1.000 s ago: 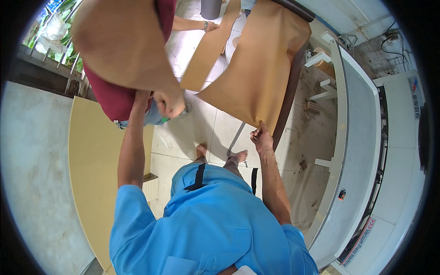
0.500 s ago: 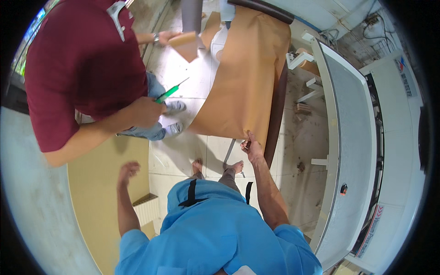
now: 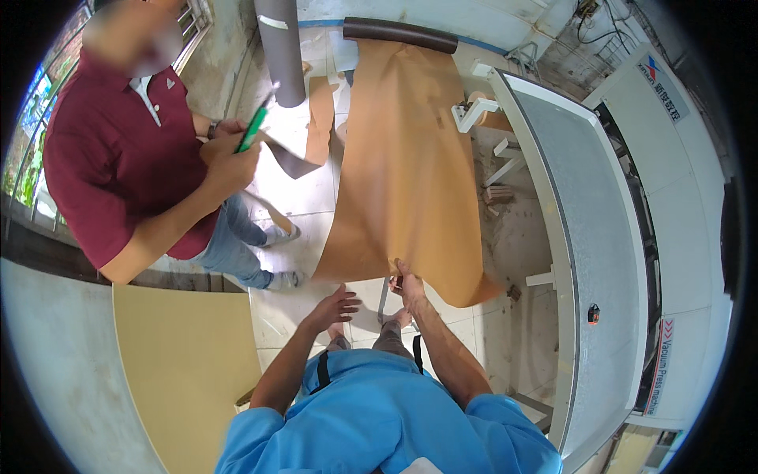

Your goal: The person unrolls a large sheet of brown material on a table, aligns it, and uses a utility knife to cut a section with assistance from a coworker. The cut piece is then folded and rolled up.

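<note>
A wide tan sheet point(image 3: 410, 158) stretches away from me across the tiled floor to a dark brown roll point(image 3: 399, 35) at its far end. My right hand point(image 3: 412, 291) is closed on the sheet's near edge, pinching it near the middle. Just beside those fingers a thin grey strip point(image 3: 384, 300) slants down toward my feet; whether the hand also holds it, I cannot tell. To the left, my left hand point(image 3: 335, 310) is open with fingers apart, close to the sheet's near edge and touching nothing I can make out.
At the left a person in a maroon shirt point(image 3: 126, 166) holds a green-handled tool point(image 3: 254, 129) and a piece of brown sheet point(image 3: 296, 162). A dark upright roll point(image 3: 280, 55) stands behind. A long grey-topped machine bed point(image 3: 580, 197) borders the right; a beige board point(image 3: 185, 347) lies left.
The sheet's near edge has swung left and closer to me with my right hand. My left hand has come in toward it. The other person has raised the green-handled tool.
</note>
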### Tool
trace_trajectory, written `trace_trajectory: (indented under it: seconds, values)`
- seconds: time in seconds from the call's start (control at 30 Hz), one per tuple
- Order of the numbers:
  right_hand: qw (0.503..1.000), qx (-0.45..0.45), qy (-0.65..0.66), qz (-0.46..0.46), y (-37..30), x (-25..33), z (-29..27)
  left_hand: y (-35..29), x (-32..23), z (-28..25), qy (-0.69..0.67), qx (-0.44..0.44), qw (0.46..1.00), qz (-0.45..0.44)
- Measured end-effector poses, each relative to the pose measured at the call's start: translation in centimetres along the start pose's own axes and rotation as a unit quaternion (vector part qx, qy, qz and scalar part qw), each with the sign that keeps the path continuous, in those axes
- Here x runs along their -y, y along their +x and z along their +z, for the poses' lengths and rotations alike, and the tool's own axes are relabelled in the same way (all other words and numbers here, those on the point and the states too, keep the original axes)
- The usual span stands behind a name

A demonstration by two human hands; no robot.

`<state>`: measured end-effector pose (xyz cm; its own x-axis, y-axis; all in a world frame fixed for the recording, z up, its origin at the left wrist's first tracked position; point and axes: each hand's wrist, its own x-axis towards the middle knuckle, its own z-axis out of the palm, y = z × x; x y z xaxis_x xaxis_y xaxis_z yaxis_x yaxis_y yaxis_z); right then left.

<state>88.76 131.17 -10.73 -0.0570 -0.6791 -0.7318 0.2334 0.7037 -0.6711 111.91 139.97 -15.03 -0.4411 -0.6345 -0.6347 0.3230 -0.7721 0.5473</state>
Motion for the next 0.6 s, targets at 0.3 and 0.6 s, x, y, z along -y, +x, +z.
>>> trace_trajectory:
  seconds: [0.3, 0.6]
  values:
    - [0.999, 0.03, 0.011, -0.004, 1.5, -1.3, -3.9, 8.2, 0.1, 3.4, -0.176, -0.123, 0.976, 0.041]
    - [0.984, 0.125, -0.047, 0.117, 3.4, -7.3, -10.5, 7.9, 0.7, 4.5, -0.026, -0.178, 0.983, 0.039]
